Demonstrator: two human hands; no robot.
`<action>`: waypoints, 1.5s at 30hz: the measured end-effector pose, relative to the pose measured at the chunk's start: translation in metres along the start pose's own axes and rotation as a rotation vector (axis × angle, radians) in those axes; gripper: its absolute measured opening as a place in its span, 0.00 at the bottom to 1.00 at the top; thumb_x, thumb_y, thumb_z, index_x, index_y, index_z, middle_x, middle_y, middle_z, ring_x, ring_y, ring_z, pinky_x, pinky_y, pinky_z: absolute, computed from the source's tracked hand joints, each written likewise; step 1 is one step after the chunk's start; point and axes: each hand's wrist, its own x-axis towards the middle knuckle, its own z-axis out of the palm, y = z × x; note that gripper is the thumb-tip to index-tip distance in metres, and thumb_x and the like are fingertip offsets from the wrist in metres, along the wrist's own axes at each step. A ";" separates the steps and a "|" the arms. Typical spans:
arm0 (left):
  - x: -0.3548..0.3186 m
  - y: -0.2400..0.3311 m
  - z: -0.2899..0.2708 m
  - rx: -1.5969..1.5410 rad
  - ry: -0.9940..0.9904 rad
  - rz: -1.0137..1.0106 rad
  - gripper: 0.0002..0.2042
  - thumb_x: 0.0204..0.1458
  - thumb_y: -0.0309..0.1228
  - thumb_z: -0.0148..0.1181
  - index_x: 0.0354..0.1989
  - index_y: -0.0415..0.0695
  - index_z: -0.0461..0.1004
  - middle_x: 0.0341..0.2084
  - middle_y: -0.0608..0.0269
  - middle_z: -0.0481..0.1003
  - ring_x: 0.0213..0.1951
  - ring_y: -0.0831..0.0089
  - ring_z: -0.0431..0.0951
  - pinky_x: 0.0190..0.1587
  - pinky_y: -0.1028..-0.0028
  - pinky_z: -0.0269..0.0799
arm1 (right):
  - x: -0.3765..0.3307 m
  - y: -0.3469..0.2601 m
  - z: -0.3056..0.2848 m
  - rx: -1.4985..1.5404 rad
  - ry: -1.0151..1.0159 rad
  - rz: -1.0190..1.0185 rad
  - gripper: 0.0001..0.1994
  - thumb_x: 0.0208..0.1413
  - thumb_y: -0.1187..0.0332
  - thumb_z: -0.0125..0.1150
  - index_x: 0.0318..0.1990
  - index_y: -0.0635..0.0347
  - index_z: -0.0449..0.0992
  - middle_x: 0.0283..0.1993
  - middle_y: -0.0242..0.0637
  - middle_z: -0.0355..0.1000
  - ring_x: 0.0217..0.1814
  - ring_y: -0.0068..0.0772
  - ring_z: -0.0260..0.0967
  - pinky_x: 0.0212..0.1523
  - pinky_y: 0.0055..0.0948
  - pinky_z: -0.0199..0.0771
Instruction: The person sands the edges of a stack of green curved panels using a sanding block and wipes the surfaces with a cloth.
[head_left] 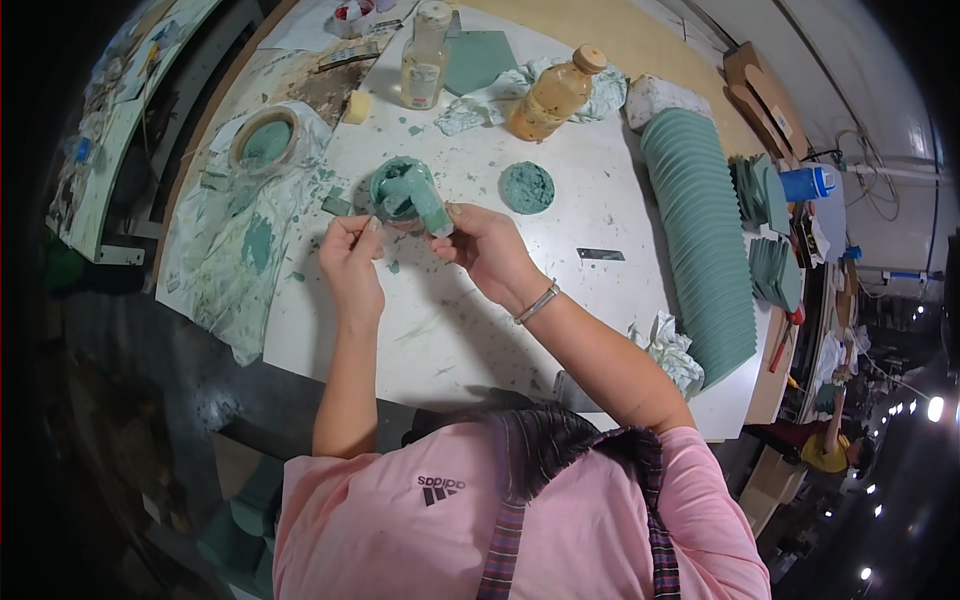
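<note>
Where our right hand point(487, 243) closes round it, the green putty-smeared container point(405, 190) sits raised just above the white table point(440, 330), the fingers wrapped on its lower side and the thumb across, so the grip is full and firm on the vessel. We hold it tipped, its mouth turned up and toward our left, and its long axis seems to run from the right hand's fingertips slantwise up and away from us; that tilt brings the inside within reach of the other hand. Our left hand point(350, 255) is pinched narrow on a small thin blade or scraper point(372, 222), whose tip meets the container's rim; the tool is too slim for us to say more of it. Just beyond lies a round green lump point(526, 187), apart from the container. Farther off stand two plastic bottles point(425, 55), one of them amber and leaning on crumpled stained cloth point(480, 100). To the right a long fanned row of green tiles point(700, 230) curves along the table edge, and to the left a roll of tape point(265, 140) rests on smeared plastic sheeting.
</note>
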 end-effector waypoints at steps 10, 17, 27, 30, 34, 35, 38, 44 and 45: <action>0.032 -0.015 -0.011 0.084 0.025 -0.042 0.02 0.55 0.20 0.61 0.35 0.37 0.74 0.26 0.67 0.74 0.25 0.84 0.67 0.29 0.83 0.61 | -0.009 -0.002 -0.003 0.032 0.001 -0.017 0.18 0.67 0.71 0.48 0.61 0.70 0.69 0.46 0.40 0.75 0.40 0.27 0.75 0.44 0.23 0.78; 0.036 -0.011 -0.017 0.270 0.012 -0.118 0.06 0.55 0.23 0.64 0.39 0.35 0.74 0.28 0.64 0.76 0.27 0.82 0.70 0.30 0.82 0.64 | -0.024 -0.002 -0.010 0.012 0.036 -0.062 0.19 0.65 0.75 0.49 0.62 0.70 0.67 0.49 0.44 0.74 0.44 0.31 0.75 0.47 0.25 0.79; -0.062 0.032 0.023 0.017 -0.500 -0.295 0.17 0.63 0.27 0.54 0.58 0.32 0.70 0.52 0.56 0.75 0.50 0.70 0.75 0.53 0.70 0.71 | -0.083 0.020 -0.041 0.231 -0.115 -0.048 0.13 0.66 0.73 0.49 0.51 0.74 0.74 0.43 0.45 0.77 0.43 0.31 0.77 0.43 0.27 0.83; -0.095 0.030 0.052 -0.195 -0.647 -0.440 0.22 0.63 0.27 0.52 0.63 0.29 0.63 0.60 0.50 0.70 0.57 0.65 0.73 0.58 0.68 0.69 | -0.112 0.029 -0.058 0.348 -0.221 -0.048 0.14 0.68 0.73 0.48 0.51 0.78 0.74 0.43 0.46 0.76 0.43 0.32 0.77 0.42 0.27 0.84; -0.128 0.021 0.073 -0.167 -0.661 -0.476 0.21 0.62 0.26 0.54 0.62 0.28 0.65 0.59 0.47 0.70 0.54 0.65 0.75 0.54 0.70 0.72 | -0.148 0.036 -0.082 0.435 -0.235 -0.048 0.14 0.68 0.73 0.47 0.51 0.78 0.73 0.45 0.47 0.76 0.43 0.33 0.78 0.44 0.27 0.84; -0.137 0.020 0.078 -0.182 -0.646 -0.509 0.20 0.61 0.25 0.54 0.60 0.28 0.66 0.58 0.48 0.71 0.53 0.66 0.75 0.53 0.71 0.72 | -0.155 0.037 -0.088 0.455 -0.247 -0.044 0.13 0.67 0.73 0.48 0.49 0.77 0.74 0.43 0.46 0.76 0.42 0.32 0.78 0.43 0.26 0.84; -0.155 0.003 0.082 -0.242 -0.664 -0.546 0.19 0.61 0.25 0.55 0.59 0.31 0.67 0.55 0.50 0.72 0.52 0.66 0.75 0.54 0.70 0.72 | -0.174 0.043 -0.116 0.473 -0.298 -0.033 0.12 0.66 0.73 0.49 0.47 0.76 0.75 0.43 0.46 0.77 0.41 0.32 0.78 0.43 0.26 0.84; -0.202 -0.007 0.128 -0.317 -0.491 -0.395 0.21 0.62 0.33 0.57 0.63 0.45 0.65 0.51 0.59 0.73 0.52 0.65 0.74 0.60 0.58 0.69 | -0.243 0.035 -0.210 0.238 -0.136 -0.075 0.14 0.64 0.70 0.54 0.52 0.73 0.73 0.45 0.49 0.77 0.42 0.34 0.78 0.46 0.29 0.81; -0.210 -0.009 0.141 -0.310 -0.457 -0.394 0.21 0.62 0.33 0.57 0.63 0.45 0.65 0.51 0.60 0.73 0.52 0.66 0.74 0.60 0.58 0.69 | -0.262 0.033 -0.236 0.164 -0.095 -0.157 0.14 0.64 0.70 0.55 0.52 0.72 0.73 0.44 0.48 0.77 0.42 0.32 0.77 0.46 0.28 0.80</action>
